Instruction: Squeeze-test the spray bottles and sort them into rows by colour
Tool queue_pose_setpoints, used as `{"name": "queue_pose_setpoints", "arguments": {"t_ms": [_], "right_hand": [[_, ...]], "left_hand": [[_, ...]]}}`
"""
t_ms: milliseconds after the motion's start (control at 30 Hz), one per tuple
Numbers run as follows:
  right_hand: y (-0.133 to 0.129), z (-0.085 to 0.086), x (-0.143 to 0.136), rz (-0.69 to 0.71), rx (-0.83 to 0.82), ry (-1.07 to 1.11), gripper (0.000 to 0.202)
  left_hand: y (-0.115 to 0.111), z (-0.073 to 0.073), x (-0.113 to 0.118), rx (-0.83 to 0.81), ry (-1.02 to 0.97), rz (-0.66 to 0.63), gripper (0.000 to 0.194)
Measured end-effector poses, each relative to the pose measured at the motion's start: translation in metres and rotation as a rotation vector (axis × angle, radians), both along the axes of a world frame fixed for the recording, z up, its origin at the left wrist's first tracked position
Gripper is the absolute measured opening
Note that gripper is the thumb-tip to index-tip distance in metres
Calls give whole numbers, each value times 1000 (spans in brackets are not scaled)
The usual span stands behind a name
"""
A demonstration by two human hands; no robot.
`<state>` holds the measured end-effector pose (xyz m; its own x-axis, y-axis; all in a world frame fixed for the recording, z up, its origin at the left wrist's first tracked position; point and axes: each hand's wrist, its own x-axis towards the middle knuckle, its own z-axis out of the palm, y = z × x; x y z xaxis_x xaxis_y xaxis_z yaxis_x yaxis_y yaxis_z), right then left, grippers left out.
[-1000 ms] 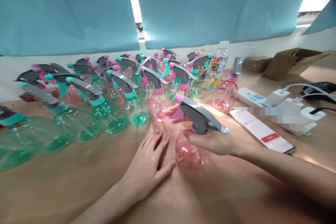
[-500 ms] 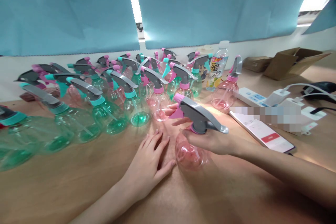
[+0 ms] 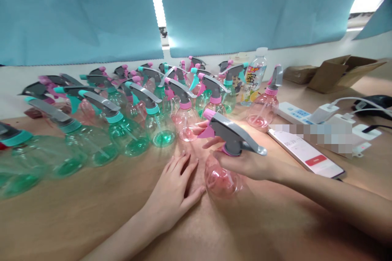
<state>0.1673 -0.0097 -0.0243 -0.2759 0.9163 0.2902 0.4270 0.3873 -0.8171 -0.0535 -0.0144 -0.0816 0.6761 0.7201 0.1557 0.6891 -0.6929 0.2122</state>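
My right hand point(image 3: 245, 163) is wrapped round the neck of a pink spray bottle point(image 3: 222, 179), below its grey and pink trigger head. The bottle is upright, its clear pink body showing under my hand. Fingers of this hand reach past the far side near the pink trigger. My left hand point(image 3: 171, 189) lies flat on the table point(image 3: 101, 212) just left of that bottle, fingers spread and holding nothing. Beyond it stand a green spray bottle point(image 3: 159, 128) and another pink spray bottle point(image 3: 186, 124).
Several more green and pink spray bottles crowd the left and back. At right are a lone pink spray bottle point(image 3: 262, 108), a drink bottle point(image 3: 257, 75), a phone point(image 3: 306, 153), a power strip point(image 3: 295, 112) with plugged chargers, and an open cardboard box point(image 3: 339, 75).
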Motion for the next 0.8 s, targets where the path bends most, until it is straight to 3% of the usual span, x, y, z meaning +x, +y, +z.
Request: {"name": "queue_pose_setpoints", "arguments": {"t_ms": [500,800], "right_hand": [[0,-12,11,-62,51,-100,16],[-3,-9,8,-49,73,-119,23]], "left_hand": [[0,-2,0,19,-15,2,54],[0,1,1,-6,8,0,55]]}}
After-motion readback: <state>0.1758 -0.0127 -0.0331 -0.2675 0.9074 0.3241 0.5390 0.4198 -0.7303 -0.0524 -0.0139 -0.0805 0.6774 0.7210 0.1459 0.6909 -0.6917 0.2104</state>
